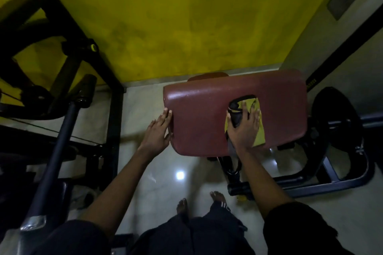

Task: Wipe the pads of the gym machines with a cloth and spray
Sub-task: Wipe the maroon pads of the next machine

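Observation:
A dark red padded seat (207, 114) of a gym machine fills the middle right of the head view. My right hand (244, 128) presses a yellow and black cloth (259, 132) flat onto the pad's right half, fingers spread over it. My left hand (158, 133) rests against the pad's left edge, fingertips on its upper corner and thumb at the side. No spray bottle is in view.
A black machine frame (68, 51) with a long bar (53, 159) stands at the left. A black weight plate (335, 126) and the seat's base frame (310, 184) lie at the right. A yellow wall (176, 27) rises behind. My bare feet (199, 203) stand on the shiny tiled floor.

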`<state>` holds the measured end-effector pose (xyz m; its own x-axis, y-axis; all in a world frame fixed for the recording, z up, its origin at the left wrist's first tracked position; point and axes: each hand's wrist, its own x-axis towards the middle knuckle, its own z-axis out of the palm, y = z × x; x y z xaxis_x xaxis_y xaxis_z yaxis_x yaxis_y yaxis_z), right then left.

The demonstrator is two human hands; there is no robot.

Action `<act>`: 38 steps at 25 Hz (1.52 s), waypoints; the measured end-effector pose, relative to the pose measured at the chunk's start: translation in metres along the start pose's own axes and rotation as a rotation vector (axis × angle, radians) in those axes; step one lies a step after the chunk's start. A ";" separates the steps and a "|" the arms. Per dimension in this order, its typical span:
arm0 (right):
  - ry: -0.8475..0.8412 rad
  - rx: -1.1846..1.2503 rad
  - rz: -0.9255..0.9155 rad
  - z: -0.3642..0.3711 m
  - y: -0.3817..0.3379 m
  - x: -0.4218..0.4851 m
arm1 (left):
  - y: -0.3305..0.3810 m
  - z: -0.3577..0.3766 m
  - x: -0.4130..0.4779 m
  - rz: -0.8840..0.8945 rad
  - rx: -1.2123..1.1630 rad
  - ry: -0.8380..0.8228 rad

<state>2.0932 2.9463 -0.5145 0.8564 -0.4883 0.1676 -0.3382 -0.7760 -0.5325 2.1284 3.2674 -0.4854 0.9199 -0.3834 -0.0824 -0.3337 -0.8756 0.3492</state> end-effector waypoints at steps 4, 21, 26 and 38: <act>-0.129 -0.045 -0.181 0.022 -0.040 -0.048 | -0.011 0.003 -0.020 -0.066 -0.209 -0.056; -0.341 -0.191 -0.646 0.034 -0.127 -0.029 | -0.018 0.016 -0.039 -0.271 -0.801 -0.114; -0.348 -0.249 -0.625 0.037 -0.169 0.009 | -0.027 0.022 -0.034 -0.388 -1.070 -0.107; -0.449 -0.260 -0.660 0.023 -0.118 -0.064 | -0.024 -0.050 0.023 -0.269 -1.019 -0.060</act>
<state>2.0871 3.0778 -0.4814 0.9654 0.2607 0.0023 0.2546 -0.9408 -0.2240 2.1681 3.2940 -0.4487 0.9169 -0.2513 -0.3101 0.2363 -0.2843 0.9292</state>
